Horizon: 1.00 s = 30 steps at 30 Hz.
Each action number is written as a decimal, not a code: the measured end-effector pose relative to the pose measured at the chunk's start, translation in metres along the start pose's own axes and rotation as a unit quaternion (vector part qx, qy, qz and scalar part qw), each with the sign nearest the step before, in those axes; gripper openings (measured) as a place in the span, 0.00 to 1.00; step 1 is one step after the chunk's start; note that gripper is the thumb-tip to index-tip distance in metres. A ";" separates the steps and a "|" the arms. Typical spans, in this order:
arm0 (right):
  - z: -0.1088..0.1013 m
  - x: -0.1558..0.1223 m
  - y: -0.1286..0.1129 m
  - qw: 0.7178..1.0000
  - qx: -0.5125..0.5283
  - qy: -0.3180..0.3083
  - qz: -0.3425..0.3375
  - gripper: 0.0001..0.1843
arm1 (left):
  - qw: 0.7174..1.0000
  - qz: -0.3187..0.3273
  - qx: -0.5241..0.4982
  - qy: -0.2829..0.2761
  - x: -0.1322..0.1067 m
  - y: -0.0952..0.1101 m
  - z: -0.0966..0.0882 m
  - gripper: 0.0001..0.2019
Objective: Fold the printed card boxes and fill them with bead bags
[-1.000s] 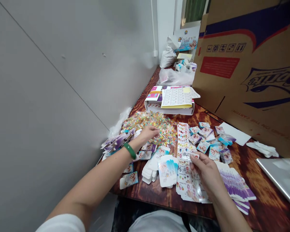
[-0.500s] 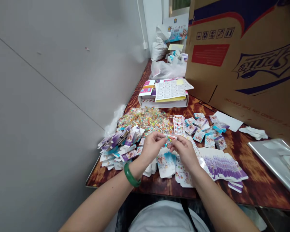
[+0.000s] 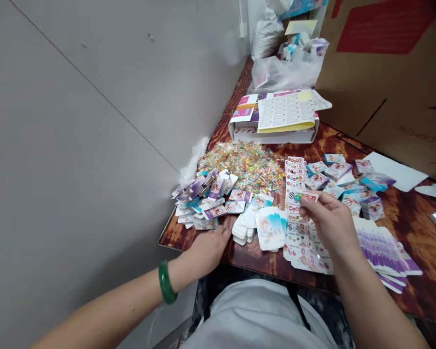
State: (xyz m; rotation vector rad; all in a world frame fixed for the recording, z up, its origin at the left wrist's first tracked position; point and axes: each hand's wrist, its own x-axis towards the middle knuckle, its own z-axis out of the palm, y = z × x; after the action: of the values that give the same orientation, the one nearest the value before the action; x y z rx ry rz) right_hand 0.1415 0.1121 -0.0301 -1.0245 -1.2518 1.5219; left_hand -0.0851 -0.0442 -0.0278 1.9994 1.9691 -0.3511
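Note:
My right hand (image 3: 332, 220) pinches a small folded sticker sheet (image 3: 308, 196) between thumb and fingers. Something small, green and blue, shows against it near the thumb tip. Below it lie long strips of sticker sheets (image 3: 301, 237). My left hand (image 3: 208, 249), with a green bangle on its wrist, lies low over the table's front edge. Its fingers are stretched out beside a heap of small purple and blue cartons (image 3: 214, 201) and seem to hold nothing. Right of those fingertips are white flattened cartons (image 3: 242, 228) and a fanned stack of blue cartons (image 3: 271, 228).
Behind the cartons spreads a pile of small clear packets with colourful bits (image 3: 247, 162). Filled small boxes (image 3: 336, 172) and fanned purple cartons (image 3: 380, 249) lie to the right. A white display box (image 3: 276, 138) stands behind, a large cardboard box (image 3: 363, 82) at right, a grey wall at left.
My left hand has let go of the sticker sheet and moved left and down to the carton heap. My right hand keeps the sheet. The view has shifted downward and left.

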 end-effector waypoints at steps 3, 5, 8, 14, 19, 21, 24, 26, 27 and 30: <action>0.001 -0.001 -0.001 1.000 0.002 -0.007 0.009 0.12 | 0.999 -0.029 0.023 0.008 -0.001 0.002 0.018 0.34; 0.000 -0.001 -0.001 1.000 -0.005 -0.010 0.015 0.12 | 0.999 -0.033 -0.004 0.013 -0.002 -0.002 0.014 0.34; -0.006 -0.002 -0.005 1.000 -0.016 0.005 0.018 0.11 | 0.990 -0.017 -0.142 0.008 -0.008 -0.015 -0.013 0.22; 0.008 -0.016 -0.019 0.995 0.071 -0.058 0.047 0.10 | 0.670 -0.117 -0.720 0.140 0.005 -0.020 -0.061 0.10; 0.044 -0.022 -0.029 0.992 0.003 -0.126 0.022 0.12 | 0.427 -0.107 -0.896 0.056 0.042 0.018 -0.051 0.13; 0.048 -0.019 -0.029 0.995 -0.040 -0.092 0.002 0.11 | 0.396 -0.093 -0.913 0.033 0.050 0.031 -0.046 0.13; 0.043 -0.013 -0.025 0.990 -0.116 -0.065 -0.041 0.09 | 0.402 -0.088 -0.911 0.032 0.053 0.043 -0.043 0.14; 0.037 -0.009 -0.021 0.980 -0.172 -0.080 -0.054 0.07 | 0.425 -0.087 -0.900 0.045 0.054 0.046 -0.041 0.15; 0.034 -0.007 -0.019 0.975 -0.196 -0.094 -0.051 0.07 | 0.438 -0.086 -0.893 0.054 0.054 0.047 -0.041 0.16; 0.028 0.000 -0.017 0.961 -0.228 -0.152 -0.034 0.07 | 0.479 -0.078 -0.871 0.083 0.056 0.049 -0.040 0.17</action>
State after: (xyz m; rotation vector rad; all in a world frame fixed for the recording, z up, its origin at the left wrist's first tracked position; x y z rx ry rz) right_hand 0.1167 0.1066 -0.0090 -1.0427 -1.8985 1.4036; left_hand -0.0368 0.0222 -0.0100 0.3566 1.1592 1.3484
